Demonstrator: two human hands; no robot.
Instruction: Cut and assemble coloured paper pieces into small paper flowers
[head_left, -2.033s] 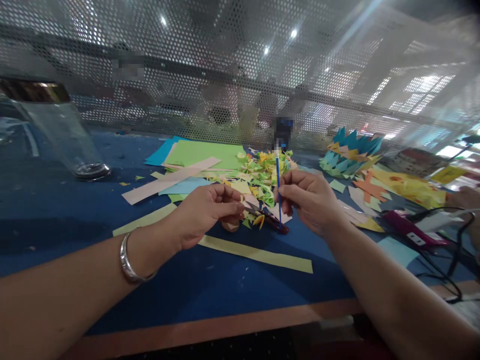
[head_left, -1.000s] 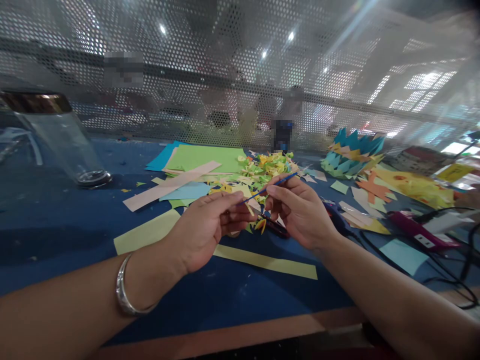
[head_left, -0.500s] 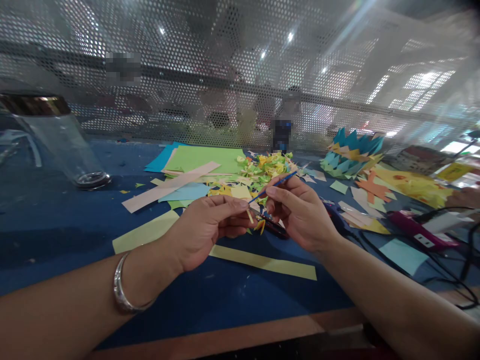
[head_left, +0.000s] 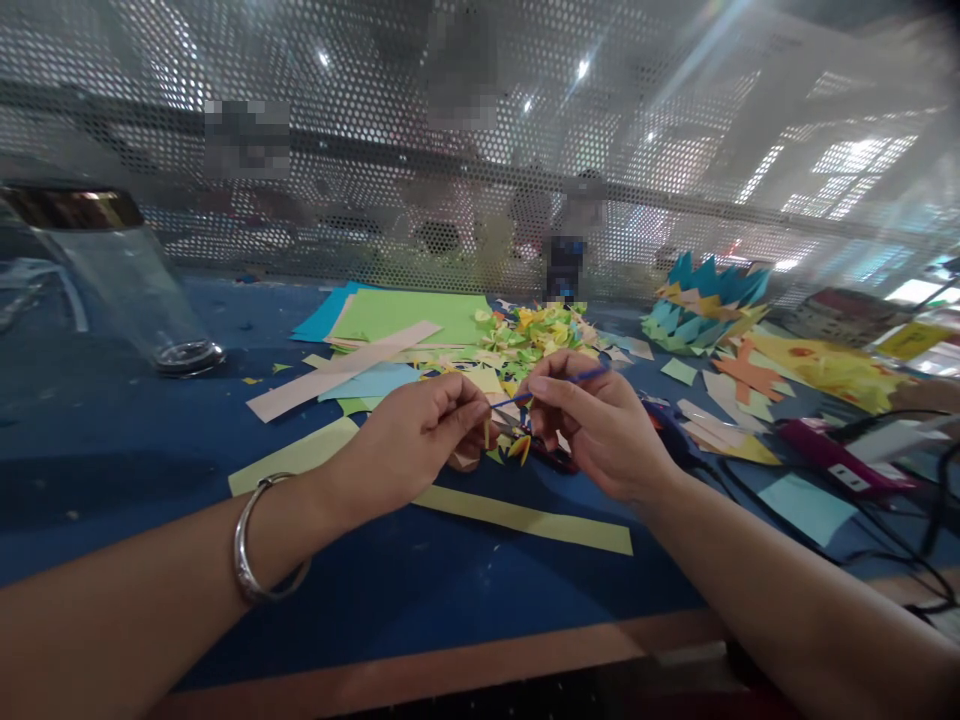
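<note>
A thin blue stick (head_left: 589, 375) runs between the fingers of my right hand (head_left: 611, 435), gripped near its middle and slanting down to the left. At its lower end my left hand (head_left: 412, 435) is closed in a pinch on a narrow yellow paper strip (head_left: 487, 433), whose short tail hangs below the fingertips. Whether the strip is wrapped on the stick is hidden by the fingers. Under the hands lie a folded yellow paper piece (head_left: 519, 450) and what looks like dark-handled scissors (head_left: 559, 459), partly covered. A silver bangle (head_left: 244, 560) circles my left wrist.
Behind the hands are a paper-scrap heap (head_left: 544, 325), green sheets (head_left: 412, 315) and a pale pink strip (head_left: 349, 370). Yellow-green strips (head_left: 532, 522) lie in front. A glass jar (head_left: 135, 290) stands left; a blue paper crown (head_left: 701, 305), power strip (head_left: 840, 458) and cables are right.
The blue stick has tipped to a flatter slant, its upper end lower and farther right. My left hand has rolled, its fingers curling in more, and the yellow strip's tail has shifted slightly left.
</note>
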